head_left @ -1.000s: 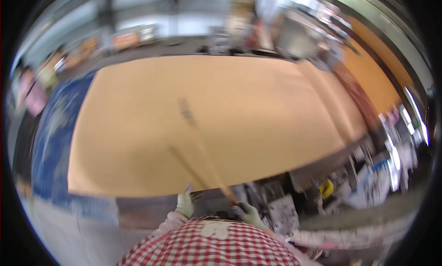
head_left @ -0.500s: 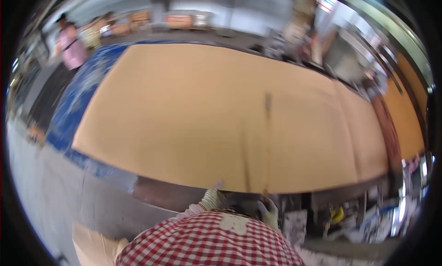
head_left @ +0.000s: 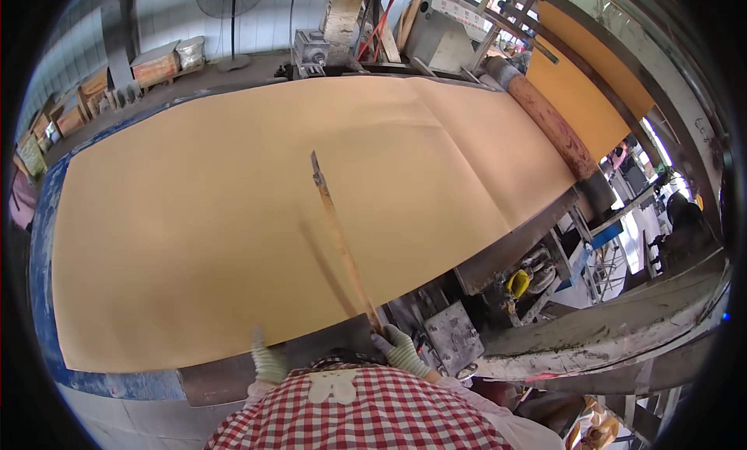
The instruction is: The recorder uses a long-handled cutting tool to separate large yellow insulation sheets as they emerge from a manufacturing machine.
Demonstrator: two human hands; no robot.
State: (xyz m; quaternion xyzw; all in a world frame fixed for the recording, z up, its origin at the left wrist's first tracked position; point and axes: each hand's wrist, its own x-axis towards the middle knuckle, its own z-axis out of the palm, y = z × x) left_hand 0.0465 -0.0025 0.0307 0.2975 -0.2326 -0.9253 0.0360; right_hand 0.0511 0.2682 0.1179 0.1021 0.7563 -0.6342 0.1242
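A long wooden stick (head_left: 342, 244) with a dark, narrow metal blade at its far end is in my right hand (head_left: 402, 350), closed around its lower end. The stick slants up and to the left over a large smooth tan sheet (head_left: 179, 216) and casts a shadow on it. My left hand (head_left: 269, 363), also in a pale striped glove, is at the sheet's near edge. One finger of it stretches forward over the edge; the others are largely hidden. A crease or overlap line runs across the sheet's right part.
The sheet lies on a blue-edged table (head_left: 45, 294). At its right end is a stained roller (head_left: 545, 115), with an orange sheet (head_left: 580, 84) hanging behind. Machine parts and a yellow object (head_left: 517, 284) sit at the lower right. A fan (head_left: 232, 6) and boxes (head_left: 156, 65) stand far back.
My view has turned right, so the sheet and stick appear farther left and the roller shows fully. The stick now leans left in the picture. My right hand still grips it.
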